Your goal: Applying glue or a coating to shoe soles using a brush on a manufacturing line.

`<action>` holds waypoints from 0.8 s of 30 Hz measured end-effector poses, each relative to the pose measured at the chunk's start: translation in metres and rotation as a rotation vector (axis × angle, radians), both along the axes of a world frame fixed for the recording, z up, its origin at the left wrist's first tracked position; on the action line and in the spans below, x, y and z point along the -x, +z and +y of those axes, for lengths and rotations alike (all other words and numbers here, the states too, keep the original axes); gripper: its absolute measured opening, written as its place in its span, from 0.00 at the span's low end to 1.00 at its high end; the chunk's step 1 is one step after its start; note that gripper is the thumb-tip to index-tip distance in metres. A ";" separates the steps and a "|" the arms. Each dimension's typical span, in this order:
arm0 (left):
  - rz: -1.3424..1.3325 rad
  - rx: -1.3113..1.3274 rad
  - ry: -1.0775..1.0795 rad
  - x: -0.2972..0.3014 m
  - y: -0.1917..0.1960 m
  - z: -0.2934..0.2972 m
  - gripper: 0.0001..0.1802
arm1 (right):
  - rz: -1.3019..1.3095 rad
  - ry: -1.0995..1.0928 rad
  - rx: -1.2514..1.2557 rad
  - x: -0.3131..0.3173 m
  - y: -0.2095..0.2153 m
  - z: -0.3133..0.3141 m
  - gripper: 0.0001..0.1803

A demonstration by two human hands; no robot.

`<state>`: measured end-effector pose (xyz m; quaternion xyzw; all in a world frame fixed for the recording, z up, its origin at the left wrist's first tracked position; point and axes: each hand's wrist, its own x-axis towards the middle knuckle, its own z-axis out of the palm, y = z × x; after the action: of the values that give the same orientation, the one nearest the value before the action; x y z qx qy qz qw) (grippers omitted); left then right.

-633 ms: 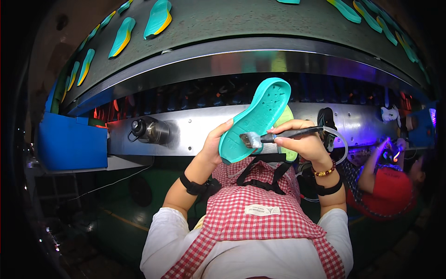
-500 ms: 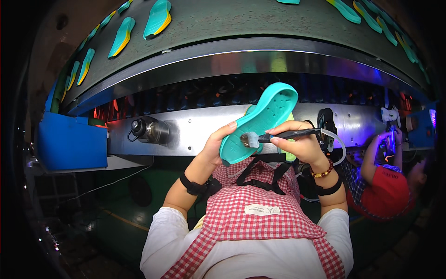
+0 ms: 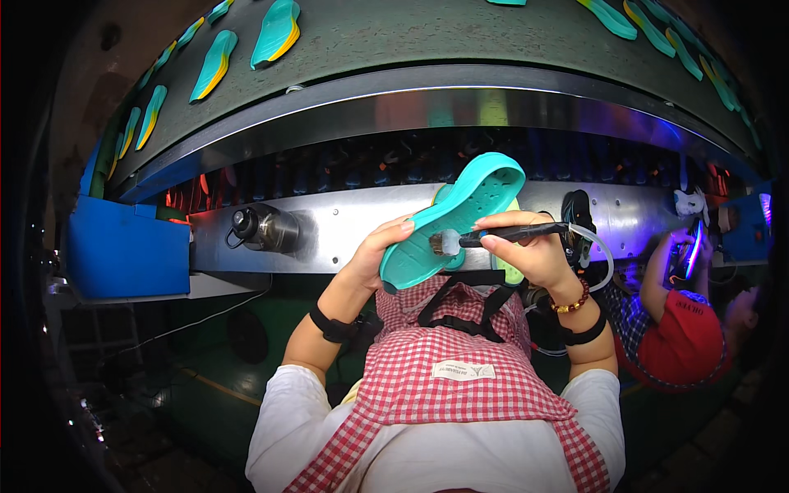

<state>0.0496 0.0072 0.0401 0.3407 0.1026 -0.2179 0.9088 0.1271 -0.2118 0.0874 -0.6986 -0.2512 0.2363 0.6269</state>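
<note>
Tilted further over since the earlier frame, the teal shoe sole (image 3: 454, 218) now lies flatter between the hands. Beyond them runs the grey conveyor (image 3: 427, 41). The left hand (image 3: 374, 256) clasps the sole's heel; the right hand (image 3: 536, 253) grips a black brush (image 3: 493, 237), bristles touching the sole.

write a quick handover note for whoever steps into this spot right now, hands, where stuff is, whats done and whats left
Left hand: holds the teal shoe sole by its lower end, tilted up over the steel ledge.
Right hand: grips a black brush, bristles on the sole's inner face near the lower end.
Nearby: more teal and yellow soles lie on the grey belt above; blue bin at left; another person in a red cap works at right.
Done: how much is coated cannot be told.
Left: likely brushing the remaining face.
</note>
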 end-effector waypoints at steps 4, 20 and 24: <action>-0.008 -0.027 -0.012 0.003 -0.003 0.002 0.31 | 0.063 -0.039 -0.084 0.000 -0.004 0.001 0.11; 0.201 0.287 0.131 0.007 -0.016 0.007 0.29 | -0.350 0.140 -0.002 -0.001 0.018 -0.009 0.15; 0.181 0.354 0.119 0.004 -0.013 0.002 0.29 | -0.488 0.274 0.066 0.009 0.020 -0.007 0.14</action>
<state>0.0453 0.0087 0.0273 0.1483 0.1639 -0.2083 0.9528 0.1183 -0.2187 0.1074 -0.7146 -0.4787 0.1517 0.4870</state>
